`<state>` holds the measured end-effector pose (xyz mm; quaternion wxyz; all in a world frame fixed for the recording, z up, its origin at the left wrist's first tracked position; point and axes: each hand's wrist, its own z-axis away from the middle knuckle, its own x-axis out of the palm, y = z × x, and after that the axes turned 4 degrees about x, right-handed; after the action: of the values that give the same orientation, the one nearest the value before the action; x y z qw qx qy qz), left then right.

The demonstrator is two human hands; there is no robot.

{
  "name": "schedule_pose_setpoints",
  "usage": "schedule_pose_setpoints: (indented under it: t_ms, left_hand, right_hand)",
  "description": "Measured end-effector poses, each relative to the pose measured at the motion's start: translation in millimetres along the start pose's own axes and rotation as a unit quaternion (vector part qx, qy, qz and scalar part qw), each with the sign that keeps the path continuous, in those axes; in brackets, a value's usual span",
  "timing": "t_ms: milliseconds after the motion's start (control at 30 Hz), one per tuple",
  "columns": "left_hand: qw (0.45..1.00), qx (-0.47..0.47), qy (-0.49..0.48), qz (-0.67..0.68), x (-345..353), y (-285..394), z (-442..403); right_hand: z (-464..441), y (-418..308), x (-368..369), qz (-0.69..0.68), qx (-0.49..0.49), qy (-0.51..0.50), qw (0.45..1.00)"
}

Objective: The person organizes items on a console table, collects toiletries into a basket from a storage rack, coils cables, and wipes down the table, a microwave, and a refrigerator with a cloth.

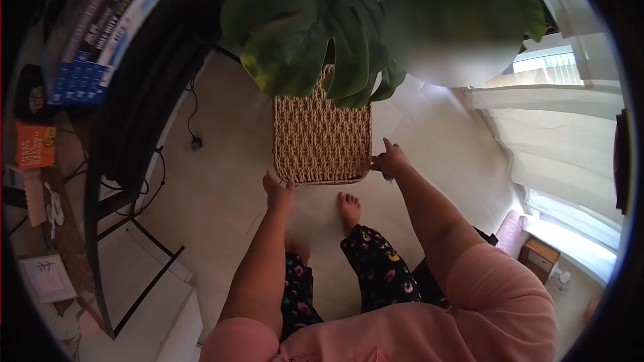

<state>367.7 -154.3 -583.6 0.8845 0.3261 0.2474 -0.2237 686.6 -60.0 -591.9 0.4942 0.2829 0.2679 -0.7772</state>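
Observation:
A tan woven basket (322, 137), rectangular with rounded corners and a flat-looking woven top, is in front of my feet in the head view. Its far end is hidden under large green leaves. My left hand (279, 191) is at the near left corner, with fingers gripping the edge. On the near right corner, my right hand (392, 160) has its fingers curled at the side and its index finger pointing outward. Whether the basket rests on the floor or is slightly raised, I cannot tell.
A big-leaved plant (308, 23) overhangs the far side. On the left stands a black-framed shelf (100, 161) with game cases (84, 80). A plug on a cable (196, 143) lies on the pale floor. White curtains (557, 141) hang at the right, near a small wooden box (539, 259).

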Motion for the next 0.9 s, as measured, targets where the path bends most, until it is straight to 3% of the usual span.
schedule_pose_setpoints:
  t_ms: [67, 133, 233, 300, 433, 500, 533, 567, 600, 700, 767, 833, 867, 900]
  left_hand:
    - [0.993, -0.094, 0.058, 0.039, 20.9, -4.4, -33.0]
    - [0.991, -0.108, 0.041, 0.061, 32.0, -12.4, -46.8]
    - [0.984, -0.116, 0.001, 0.134, 35.3, -15.6, -52.8]
    - [0.979, -0.119, -0.021, 0.162, 38.5, -9.5, -52.9]
    - [0.985, -0.05, 0.041, 0.158, 45.8, -15.9, -56.2]
    - [0.913, -0.216, 0.04, 0.343, 41.4, -11.2, -44.7]
    - [0.912, -0.216, 0.042, 0.346, 44.0, -34.9, -37.1]
    - [0.881, -0.188, 0.069, 0.429, 42.2, -104.0, -12.7]
    - [0.846, -0.165, 0.094, 0.498, 39.2, -130.7, -14.9]
    - [0.823, -0.164, 0.19, 0.509, 0.3, -151.4, -26.6]
    - [0.807, -0.174, 0.251, 0.506, -26.6, -166.3, -51.4]
    - [0.794, -0.185, 0.284, 0.504, -43.2, -158.1, -79.2]
    - [0.784, -0.261, 0.288, 0.484, -55.2, -141.9, -88.8]
    - [0.768, -0.335, 0.291, 0.461, -65.6, -126.6, -95.6]
  right_hand:
    - [-29.8, 14.4, 35.9, 0.009, -0.028, 0.027, 0.999]
    - [-39.9, 17.9, 51.1, -0.055, -0.111, -0.064, 0.99]
    - [-30.8, 17.8, 52.1, -0.153, -0.063, -0.118, 0.979]
    - [-27.8, 17.5, 58.4, -0.147, -0.077, -0.098, 0.981]
    - [-31.0, 13.4, 60.0, -0.197, -0.035, -0.132, 0.971]
    - [-23.6, 3.1, 66.0, -0.159, 0.014, -0.168, 0.973]
    - [-14.0, -3.5, 77.9, -0.163, 0.02, -0.171, 0.971]
    - [25.4, -14.9, 113.3, -0.159, 0.017, -0.163, 0.973]
    - [29.1, -15.7, 145.0, -0.169, -0.028, -0.124, 0.977]
    - [51.4, -90.0, 138.4, -0.057, -0.014, -0.146, 0.988]
    - [34.6, -125.7, 155.0, -0.198, -0.038, -0.175, 0.964]
    - [9.0, -157.2, 174.4, -0.223, -0.145, -0.156, 0.951]
    - [-2.4, -174.6, 164.1, -0.218, -0.147, -0.158, 0.952]
    - [-9.4, -197.4, 142.6, -0.143, -0.2, -0.231, 0.941]
